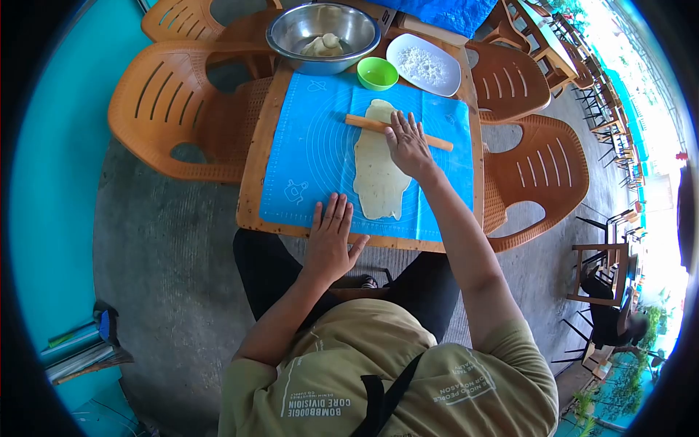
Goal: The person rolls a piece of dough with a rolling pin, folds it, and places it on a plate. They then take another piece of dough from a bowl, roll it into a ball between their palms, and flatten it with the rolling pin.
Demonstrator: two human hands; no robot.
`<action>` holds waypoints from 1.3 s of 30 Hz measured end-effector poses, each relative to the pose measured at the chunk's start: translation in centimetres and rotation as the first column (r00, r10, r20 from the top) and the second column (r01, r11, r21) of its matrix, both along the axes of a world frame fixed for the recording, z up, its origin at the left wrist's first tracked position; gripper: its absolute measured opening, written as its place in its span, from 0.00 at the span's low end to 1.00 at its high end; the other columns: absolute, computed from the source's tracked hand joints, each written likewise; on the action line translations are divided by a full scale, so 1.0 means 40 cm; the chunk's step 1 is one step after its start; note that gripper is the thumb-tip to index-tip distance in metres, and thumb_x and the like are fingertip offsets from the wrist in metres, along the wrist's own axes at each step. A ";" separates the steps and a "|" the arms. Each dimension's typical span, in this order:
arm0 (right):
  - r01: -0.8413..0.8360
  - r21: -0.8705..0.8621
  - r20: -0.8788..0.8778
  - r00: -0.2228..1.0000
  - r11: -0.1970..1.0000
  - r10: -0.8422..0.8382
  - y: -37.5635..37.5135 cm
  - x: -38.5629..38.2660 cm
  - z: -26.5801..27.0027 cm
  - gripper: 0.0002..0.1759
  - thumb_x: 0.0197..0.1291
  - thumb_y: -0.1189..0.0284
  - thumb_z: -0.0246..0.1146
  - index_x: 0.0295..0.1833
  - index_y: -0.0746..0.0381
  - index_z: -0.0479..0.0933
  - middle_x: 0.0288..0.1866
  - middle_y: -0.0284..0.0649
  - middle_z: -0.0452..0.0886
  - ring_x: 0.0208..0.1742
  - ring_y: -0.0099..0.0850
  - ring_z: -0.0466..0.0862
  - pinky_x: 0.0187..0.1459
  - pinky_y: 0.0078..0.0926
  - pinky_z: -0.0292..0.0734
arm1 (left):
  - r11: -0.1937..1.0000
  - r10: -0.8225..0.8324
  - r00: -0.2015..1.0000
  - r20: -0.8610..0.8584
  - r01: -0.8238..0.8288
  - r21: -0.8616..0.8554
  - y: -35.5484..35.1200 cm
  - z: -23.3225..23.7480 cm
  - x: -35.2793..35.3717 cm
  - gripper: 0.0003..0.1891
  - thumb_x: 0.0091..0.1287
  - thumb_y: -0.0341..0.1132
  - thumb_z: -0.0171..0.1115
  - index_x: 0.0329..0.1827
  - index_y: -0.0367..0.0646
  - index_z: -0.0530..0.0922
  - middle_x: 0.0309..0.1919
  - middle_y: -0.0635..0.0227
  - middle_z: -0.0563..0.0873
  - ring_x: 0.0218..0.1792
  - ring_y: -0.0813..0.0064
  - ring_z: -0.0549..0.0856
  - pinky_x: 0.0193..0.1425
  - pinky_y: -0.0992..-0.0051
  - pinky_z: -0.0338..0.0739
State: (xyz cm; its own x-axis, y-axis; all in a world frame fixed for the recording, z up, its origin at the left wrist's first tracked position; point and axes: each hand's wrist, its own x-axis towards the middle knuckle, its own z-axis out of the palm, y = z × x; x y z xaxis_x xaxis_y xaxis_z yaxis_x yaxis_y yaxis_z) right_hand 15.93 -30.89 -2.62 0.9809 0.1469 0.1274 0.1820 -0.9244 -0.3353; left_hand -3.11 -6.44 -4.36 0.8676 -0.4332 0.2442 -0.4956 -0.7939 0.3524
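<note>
A long, flattened sheet of dough [378, 171] lies on the blue pastry mat [306, 146]. Across its far part rests a wooden rolling pin [364, 123], slightly slanted. My right hand [411, 146] lies flat over the middle of the pin with its fingers stretched forward. At the near edge of the mat, my left hand [332, 233] is spread flat, its fingertips on the mat to the left of the dough. Nothing is in the left hand.
Behind the mat stand a steel bowl [284, 47] with dough [324, 45] inside, a small green bowl [377, 73] and a white plate [451, 79] of white powder [422, 65]. Orange chairs [145, 109] flank the wooden table [251, 197]. A person [611, 324] sits far off at right.
</note>
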 end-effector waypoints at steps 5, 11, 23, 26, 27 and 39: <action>-0.042 -0.080 0.092 0.995 0.996 0.050 0.017 -0.140 0.001 0.37 0.86 0.53 0.47 0.87 0.68 0.61 0.89 0.57 0.61 0.91 0.56 0.55 0.89 0.56 0.46 | 1.000 -0.006 1.000 0.001 0.006 -0.024 0.004 0.002 -0.003 0.40 0.82 0.56 0.56 0.82 0.27 0.68 0.84 0.43 0.68 0.89 0.49 0.60 0.92 0.43 0.44; -0.054 -0.100 0.108 0.992 0.994 0.065 0.008 -0.173 0.004 0.36 0.86 0.54 0.47 0.86 0.68 0.63 0.89 0.55 0.62 0.91 0.55 0.57 0.89 0.56 0.49 | 0.999 -0.015 1.000 -0.006 0.015 -0.036 -0.001 0.006 -0.002 0.40 0.82 0.56 0.57 0.82 0.27 0.68 0.85 0.43 0.67 0.89 0.48 0.60 0.92 0.42 0.44; -0.055 -0.130 0.145 0.987 0.990 0.074 0.029 -0.235 -0.004 0.38 0.85 0.54 0.50 0.87 0.69 0.61 0.91 0.56 0.59 0.91 0.56 0.56 0.89 0.56 0.49 | 0.998 -0.025 1.000 -0.006 0.024 -0.060 0.003 0.001 -0.004 0.41 0.82 0.57 0.57 0.82 0.26 0.68 0.85 0.43 0.66 0.89 0.48 0.58 0.92 0.41 0.43; -0.057 -0.110 0.166 0.983 0.992 0.075 0.021 -0.206 -0.021 0.39 0.85 0.53 0.50 0.88 0.68 0.59 0.91 0.55 0.58 0.92 0.56 0.54 0.89 0.56 0.48 | 0.998 -0.028 1.000 -0.008 0.027 -0.054 0.002 0.003 -0.003 0.41 0.82 0.57 0.57 0.82 0.26 0.68 0.85 0.42 0.66 0.89 0.48 0.58 0.92 0.41 0.43; -0.057 -0.108 0.169 0.983 0.993 0.074 0.019 -0.186 -0.019 0.39 0.85 0.53 0.50 0.88 0.68 0.59 0.91 0.55 0.58 0.92 0.56 0.54 0.89 0.56 0.48 | 0.999 -0.028 1.000 -0.013 0.027 -0.046 0.002 0.001 -0.003 0.41 0.82 0.57 0.57 0.82 0.26 0.67 0.85 0.42 0.66 0.89 0.48 0.58 0.92 0.41 0.43; 0.073 -0.061 -0.045 0.996 0.995 -0.076 -0.019 0.064 -0.002 0.42 0.86 0.46 0.40 0.90 0.67 0.53 0.93 0.54 0.53 0.94 0.55 0.44 0.91 0.56 0.36 | 1.000 -0.023 0.999 0.029 0.023 0.009 0.002 -0.008 -0.001 0.43 0.81 0.59 0.57 0.82 0.26 0.66 0.85 0.41 0.66 0.89 0.48 0.57 0.92 0.41 0.43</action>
State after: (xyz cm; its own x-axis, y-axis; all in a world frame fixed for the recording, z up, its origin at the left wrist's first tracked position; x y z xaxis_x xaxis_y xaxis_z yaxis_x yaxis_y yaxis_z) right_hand 18.49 -31.65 -2.68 0.9941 0.0795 0.0741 0.0975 -0.9533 -0.2859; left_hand -3.14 -6.37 -4.69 0.8501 -0.4552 0.2648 -0.5234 -0.7853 0.3305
